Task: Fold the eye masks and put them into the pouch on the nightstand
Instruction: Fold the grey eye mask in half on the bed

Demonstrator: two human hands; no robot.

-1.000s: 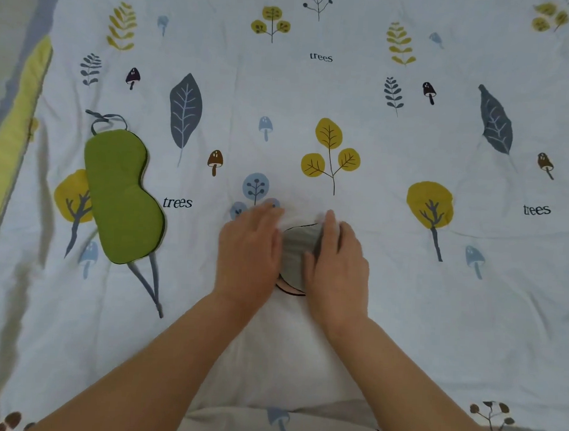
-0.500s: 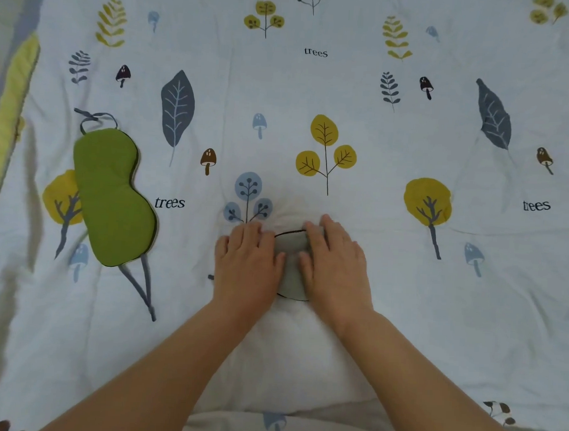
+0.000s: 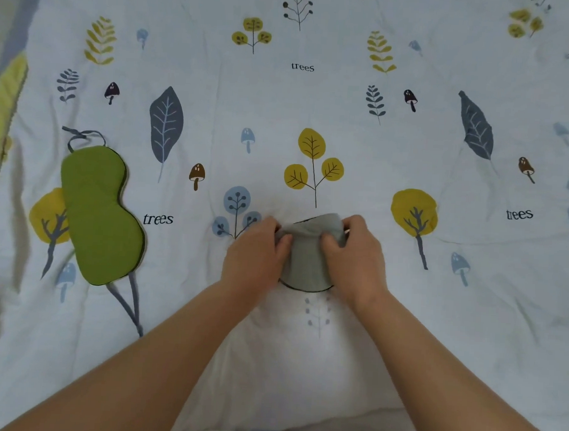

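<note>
In the head view, the grey padded fabric eye mask with a dark edge (image 3: 307, 262) lies on the white bed cover printed with trees and mushrooms (image 3: 315, 86), just below the printed yellow three-leaf tree. The left hand (image 3: 255, 256) holds its left side and the right hand (image 3: 356, 257) holds its right side. The fingers (image 3: 283, 243) of both hands are curled and pinching the upper part of the grey mask, so the fabric bunches between them.

Half a second ago both hands were lying flat on this mask and pressing it down. Now the upper edge is raised from the cover and gathered. I judge that the pressing of the fold is finished and the person is taking the folded mask up, or is making one more fold.

The green padded eye mask with grey-blue straps (image 3: 97, 213) lies flat and unfolded, well apart to the left of the grey mask; this one is not yet done. The pouch and the nightstand are not visible.
</note>
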